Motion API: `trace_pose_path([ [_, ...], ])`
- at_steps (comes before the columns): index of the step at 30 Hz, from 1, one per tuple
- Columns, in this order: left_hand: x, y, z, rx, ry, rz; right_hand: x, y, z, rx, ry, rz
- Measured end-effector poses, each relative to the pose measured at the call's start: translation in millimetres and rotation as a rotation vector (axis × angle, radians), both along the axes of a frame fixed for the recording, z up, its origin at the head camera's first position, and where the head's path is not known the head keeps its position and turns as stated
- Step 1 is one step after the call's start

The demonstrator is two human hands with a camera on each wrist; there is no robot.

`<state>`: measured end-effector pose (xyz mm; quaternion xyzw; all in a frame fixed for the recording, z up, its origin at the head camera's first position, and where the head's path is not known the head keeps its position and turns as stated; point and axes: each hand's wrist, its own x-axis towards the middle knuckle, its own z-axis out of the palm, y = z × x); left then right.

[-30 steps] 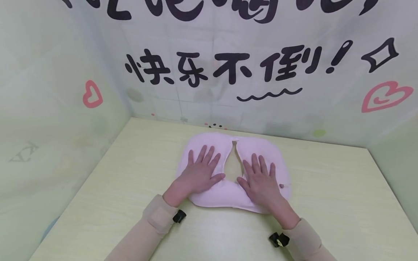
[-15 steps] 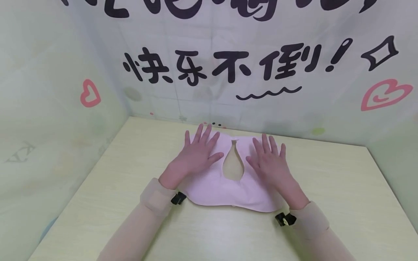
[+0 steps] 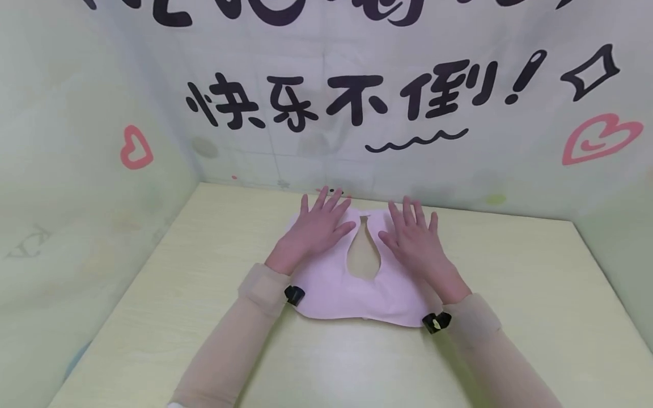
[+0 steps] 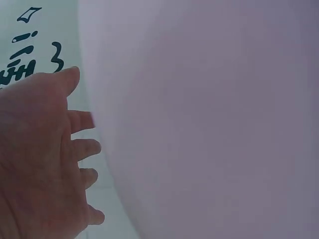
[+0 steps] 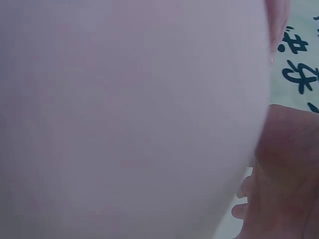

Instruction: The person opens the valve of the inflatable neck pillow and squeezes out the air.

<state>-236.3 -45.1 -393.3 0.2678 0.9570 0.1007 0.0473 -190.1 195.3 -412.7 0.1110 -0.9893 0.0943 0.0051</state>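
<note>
A pink, padded U-shaped neck pillow lies flat on the table in the head view, with a teardrop-shaped opening in its middle that narrows toward the back. My left hand is over its left half, fingers straight and spread. Over the right half is my right hand, also with straight fingers. The pillow bulges large and close in the left wrist view, beside my left palm. In the right wrist view the pillow hides part of my right hand. How firmly either hand touches it I cannot tell.
The pale wooden table extends to both sides and in front of the pillow. A printed cloth wall with black writing rises close behind the table's back edge. Another cloth side stands at the left.
Both hands have moved away from me, from the pillow's middle to its far part. Its outline shifted from rounded to wider at the near side, and a small brown spot on its right is now out of sight.
</note>
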Motion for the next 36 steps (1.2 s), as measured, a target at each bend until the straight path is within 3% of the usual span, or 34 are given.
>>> trace_pose_path([
  [4, -7.4, -2.9, -9.0, -0.01, 0.003, 0.013, -6.5, -1, -6.0, 0.004, -0.043, -0.003],
  [11, -14.5, -5.9, -19.0, 0.007, -0.008, 0.011, -9.8, 3, -13.3, 0.011, -0.025, -0.005],
  [17, -14.3, -6.8, -28.5, -0.011, -0.058, 0.013, -9.9, 4, -23.3, -0.004, -0.11, -0.021],
  [24, -11.8, -5.4, -32.6, -0.011, -0.119, 0.038, -11.2, 3, -27.9, -0.023, -0.122, -0.022],
  [36, -12.5, -3.4, -33.8, -0.032, -0.111, 0.048, -13.9, 1, -30.2, -0.005, -0.141, -0.021],
])
